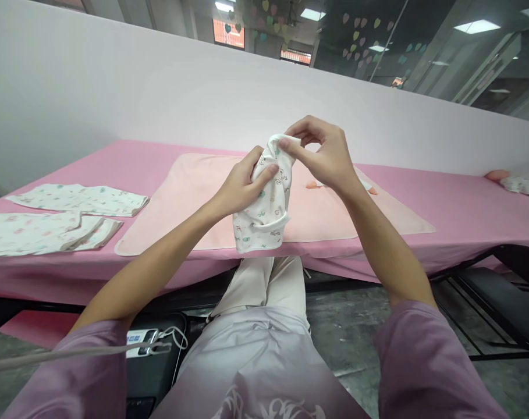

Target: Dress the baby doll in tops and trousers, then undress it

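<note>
A small white baby garment (269, 203), printed with tiny coloured figures, hangs in the air above the table's front edge. It is bunched, with a fold across its lower part; its exact kind does not show. My left hand (243, 184) is closed around its left side, the thumb lying across the front. At the top edge, my right hand (327, 151) pinches the cloth between thumb and fingers. Behind the garment, a peach cloth (194, 203) lies spread on the table. A small white and orange item (313, 184) rests on it, partly hidden by my right forearm.
Two folded white printed garments (78, 198) lie at the left of the pink-covered table (469, 203). More printed cloth (521, 185) lies at the far right. A white partition (229, 99) stands behind. Below are a black chair (504, 297) and a power bank (141, 342) with a cable.
</note>
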Demonstrator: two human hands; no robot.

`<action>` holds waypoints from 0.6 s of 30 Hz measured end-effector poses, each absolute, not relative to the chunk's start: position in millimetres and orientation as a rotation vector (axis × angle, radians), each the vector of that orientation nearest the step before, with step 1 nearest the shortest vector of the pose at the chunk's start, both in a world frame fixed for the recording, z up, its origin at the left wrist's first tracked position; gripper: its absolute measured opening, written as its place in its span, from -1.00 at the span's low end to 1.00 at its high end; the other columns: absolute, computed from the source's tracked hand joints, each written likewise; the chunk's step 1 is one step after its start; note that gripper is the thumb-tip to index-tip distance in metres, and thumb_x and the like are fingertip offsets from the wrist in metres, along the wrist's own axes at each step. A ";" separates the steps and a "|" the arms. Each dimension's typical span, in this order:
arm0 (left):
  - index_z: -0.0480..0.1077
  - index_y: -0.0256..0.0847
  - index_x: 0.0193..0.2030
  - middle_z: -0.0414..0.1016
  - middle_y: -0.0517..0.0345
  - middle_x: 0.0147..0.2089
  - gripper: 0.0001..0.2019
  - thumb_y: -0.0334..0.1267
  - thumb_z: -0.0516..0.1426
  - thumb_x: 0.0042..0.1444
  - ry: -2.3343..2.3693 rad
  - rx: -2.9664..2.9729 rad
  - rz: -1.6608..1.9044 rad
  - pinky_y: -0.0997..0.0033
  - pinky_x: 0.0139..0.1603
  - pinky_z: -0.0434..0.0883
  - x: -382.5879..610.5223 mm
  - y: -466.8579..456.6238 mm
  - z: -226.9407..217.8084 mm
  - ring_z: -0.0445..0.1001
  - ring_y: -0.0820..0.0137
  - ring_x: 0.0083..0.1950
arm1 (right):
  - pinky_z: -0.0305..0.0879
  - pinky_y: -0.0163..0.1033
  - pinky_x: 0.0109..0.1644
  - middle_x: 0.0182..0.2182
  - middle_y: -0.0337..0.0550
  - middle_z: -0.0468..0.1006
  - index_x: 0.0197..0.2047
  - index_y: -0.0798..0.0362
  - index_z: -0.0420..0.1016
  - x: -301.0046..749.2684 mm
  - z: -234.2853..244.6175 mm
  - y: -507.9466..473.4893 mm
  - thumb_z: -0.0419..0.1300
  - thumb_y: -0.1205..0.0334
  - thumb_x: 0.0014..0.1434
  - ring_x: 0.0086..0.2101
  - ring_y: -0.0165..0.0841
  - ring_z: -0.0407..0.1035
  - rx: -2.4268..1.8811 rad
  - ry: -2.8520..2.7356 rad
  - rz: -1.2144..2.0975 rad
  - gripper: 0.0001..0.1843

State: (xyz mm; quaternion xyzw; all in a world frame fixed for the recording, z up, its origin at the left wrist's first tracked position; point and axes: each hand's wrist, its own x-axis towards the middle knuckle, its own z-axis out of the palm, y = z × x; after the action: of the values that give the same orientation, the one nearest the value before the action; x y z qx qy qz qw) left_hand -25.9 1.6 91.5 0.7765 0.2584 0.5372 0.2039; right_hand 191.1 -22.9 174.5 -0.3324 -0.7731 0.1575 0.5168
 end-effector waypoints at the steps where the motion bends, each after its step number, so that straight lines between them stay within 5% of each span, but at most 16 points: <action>1: 0.45 -0.10 0.00 0.51 0.03 -0.15 -0.42 0.45 0.21 0.38 0.724 2.167 1.513 0.06 -0.05 0.61 -26.1 1.8 93.3 0.62 0.11 -0.06 | 0.57 -0.11 0.12 -0.03 -0.12 0.70 -0.08 -0.12 0.66 190.7 168.3 -20.8 0.61 -0.36 0.11 0.03 -0.18 0.55 -0.790 -1.823 0.402 -0.43; 6: 0.48 -0.11 -0.04 0.51 0.06 -0.19 -0.44 0.41 0.18 0.42 0.745 2.230 1.607 0.15 -0.07 0.59 -26.6 -2.7 106.7 0.60 0.19 -0.08 | 0.61 0.02 0.26 0.19 -0.06 0.70 0.22 -0.13 0.56 184.2 111.7 -8.6 0.70 -0.36 -0.10 0.19 -0.07 0.57 -0.747 -1.811 0.812 -0.06; 12: 0.44 -0.15 -0.21 0.51 0.12 -0.25 -0.51 0.27 0.20 0.48 0.846 2.286 1.614 0.33 -0.17 0.51 -35.2 -5.3 124.5 0.55 0.34 -0.16 | 0.62 0.14 0.30 0.13 0.08 0.77 0.07 0.07 0.70 167.6 79.5 -8.2 0.70 -0.18 0.01 0.17 0.05 0.66 -0.857 -1.791 1.205 -0.30; 18: 0.44 -0.14 -0.19 0.49 0.09 -0.22 -0.54 0.25 0.21 0.46 0.967 2.180 1.670 0.39 -0.25 0.46 -68.1 2.3 121.7 0.57 0.31 -0.10 | 0.54 0.13 0.46 0.30 0.02 0.69 0.28 0.00 0.59 133.6 54.5 -2.4 0.71 -0.16 0.00 0.31 0.02 0.57 -0.659 -1.713 1.417 -0.12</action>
State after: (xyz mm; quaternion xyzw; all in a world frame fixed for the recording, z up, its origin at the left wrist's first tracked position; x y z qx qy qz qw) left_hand -68.1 2.3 121.7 0.7438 0.3299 0.5699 0.1151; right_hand 133.6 -2.4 54.5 -0.2604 -0.6770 0.5602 0.3999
